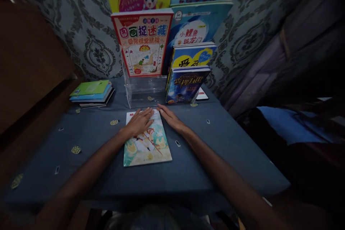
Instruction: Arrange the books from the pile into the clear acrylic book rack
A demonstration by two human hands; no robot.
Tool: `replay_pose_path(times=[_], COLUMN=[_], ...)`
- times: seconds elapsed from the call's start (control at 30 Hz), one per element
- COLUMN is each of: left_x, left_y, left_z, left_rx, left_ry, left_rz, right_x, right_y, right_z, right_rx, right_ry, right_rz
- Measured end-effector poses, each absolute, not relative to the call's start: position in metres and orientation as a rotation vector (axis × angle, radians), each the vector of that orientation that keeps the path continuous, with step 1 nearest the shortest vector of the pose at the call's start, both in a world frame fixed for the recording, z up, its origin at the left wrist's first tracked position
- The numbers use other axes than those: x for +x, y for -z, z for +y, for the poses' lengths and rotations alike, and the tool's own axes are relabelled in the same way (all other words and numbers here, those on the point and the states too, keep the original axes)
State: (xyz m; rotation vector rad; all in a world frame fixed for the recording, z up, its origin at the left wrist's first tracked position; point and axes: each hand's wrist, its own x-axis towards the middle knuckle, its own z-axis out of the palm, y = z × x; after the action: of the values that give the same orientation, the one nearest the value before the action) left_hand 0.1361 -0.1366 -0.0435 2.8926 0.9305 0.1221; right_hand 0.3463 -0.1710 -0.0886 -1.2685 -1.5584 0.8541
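Observation:
A thin picture book (pixel 147 151) with a pale green and white cover lies closed and flat on the table. Its cover shows a figure with a long staff. My left hand (pixel 140 120) rests flat on the upper part of the cover, fingers stretched out, hiding most of the title. At the book's upper right corner is my right hand (pixel 170 118), fingers extended, its tips by the edge; whether they touch the book I cannot tell. Just behind both hands stands a clear acrylic book rack (pixel 145 91) with several upright books.
On the rack stand a red-bordered book (pixel 145 43), a dark blue book (pixel 185 84) and a teal book (pixel 194 25). A small stack of books (pixel 93 91) lies at the back left. A phone-like object (pixel 202 94) is behind the rack's right side. Blue-grey cloth (pixel 215 154) covers the table.

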Motion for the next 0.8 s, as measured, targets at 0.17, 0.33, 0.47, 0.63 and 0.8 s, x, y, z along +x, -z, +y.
replay_pose_path(times=[0.17, 0.33, 0.47, 0.63, 0.8], left_x=[0.156, 0.155, 0.15, 0.138, 0.125], left_y=[0.049, 0.05, 0.048, 0.048, 0.044], left_z=[-0.135, -0.139, -0.153, -0.186, -0.22], left_rx=[2.916, 2.915, 2.93, 2.933, 2.893], left_ry=[-0.211, -0.212, -0.205, -0.238, -0.229], left_rz=[0.864, 0.87, 0.806, 0.653, 0.516], right_x=[0.346, 0.347, 0.346, 0.345, 0.343], right_y=[0.087, 0.083, 0.083, 0.085, 0.083], right_z=[-0.17, -0.171, -0.171, -0.17, -0.173], right_rx=[-1.263, -1.255, -1.286, -1.324, -1.318], right_ry=[-0.857, -0.841, -0.788, -0.739, -0.679], right_rz=[-1.521, -1.577, -1.617, -1.657, -1.709])
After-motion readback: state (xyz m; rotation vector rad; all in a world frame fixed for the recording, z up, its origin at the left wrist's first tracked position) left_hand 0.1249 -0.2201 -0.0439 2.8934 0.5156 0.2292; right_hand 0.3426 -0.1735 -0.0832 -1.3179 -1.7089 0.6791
